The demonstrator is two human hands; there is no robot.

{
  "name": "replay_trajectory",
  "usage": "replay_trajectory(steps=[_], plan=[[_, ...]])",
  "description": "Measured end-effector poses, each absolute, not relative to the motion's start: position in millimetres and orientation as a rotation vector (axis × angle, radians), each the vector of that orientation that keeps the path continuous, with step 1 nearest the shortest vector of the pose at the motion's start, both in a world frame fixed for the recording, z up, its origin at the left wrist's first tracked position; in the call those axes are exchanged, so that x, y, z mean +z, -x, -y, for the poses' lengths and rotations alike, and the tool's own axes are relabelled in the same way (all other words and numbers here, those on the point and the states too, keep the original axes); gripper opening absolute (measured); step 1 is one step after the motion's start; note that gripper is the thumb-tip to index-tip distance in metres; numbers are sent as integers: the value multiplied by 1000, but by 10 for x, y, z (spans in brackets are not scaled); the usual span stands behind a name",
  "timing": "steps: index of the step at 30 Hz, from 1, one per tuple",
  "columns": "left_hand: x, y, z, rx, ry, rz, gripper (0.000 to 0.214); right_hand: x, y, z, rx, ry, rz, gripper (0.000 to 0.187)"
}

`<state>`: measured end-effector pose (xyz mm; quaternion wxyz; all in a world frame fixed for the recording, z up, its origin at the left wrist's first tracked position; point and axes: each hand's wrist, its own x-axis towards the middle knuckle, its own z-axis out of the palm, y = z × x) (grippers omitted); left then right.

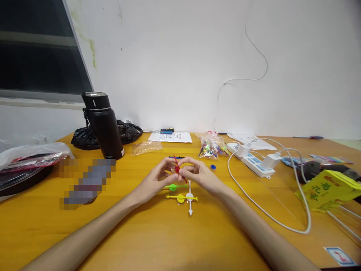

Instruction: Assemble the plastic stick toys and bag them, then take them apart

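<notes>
My left hand point(159, 176) and my right hand point(197, 174) meet above the middle of the orange table point(141, 233). Both pinch one small red plastic arrow piece point(177, 168) between their fingertips. Just below them on the table lie a green arrow piece point(173, 186), a yellow arrow piece point(180, 197) and a white arrow piece point(190, 199), the white one crossing the yellow one. A small blue disc point(213, 166) lies to the right of my right hand.
A black flask point(103, 126) and a black bag point(129, 132) stand at the back left. A clear bag of coloured pieces point(212, 146), a power strip point(254, 160) with white cables, papers and a yellow box point(328, 189) lie to the right.
</notes>
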<state>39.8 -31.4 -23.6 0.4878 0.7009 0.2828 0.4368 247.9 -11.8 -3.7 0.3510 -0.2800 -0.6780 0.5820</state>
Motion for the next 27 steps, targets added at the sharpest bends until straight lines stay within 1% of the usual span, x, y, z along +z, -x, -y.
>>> replay_trajectory(steps=[2, 8, 14, 18, 23, 25, 27], plan=[[-224, -412, 324, 1072, -1648, -648, 23, -22, -2440, 167, 1541, 723, 1748, 30], [-223, -413, 342, 1022, -1611, -635, 26, 24, -2488, 200, 1608, 688, 1825, 38], [-186, -448, 394, 987, -1580, -506, 23, 15, -2468, 215, 1759, 524, 1705, 29], [-151, -445, 435, 918, -1619, -524, 26, -35, -2460, 212, 1782, 541, 1721, 31], [-186, -382, 392, 972, -1670, -644, 32, -12, -2511, 179, 1614, 636, 1820, 35], [-211, -358, 344, 1009, -1619, -652, 28, 27, -2520, 170, 1460, 683, 1861, 33], [-237, -340, 288, 1027, -1560, -681, 20, 52, -2520, 161, 1226, 753, 1897, 28]])
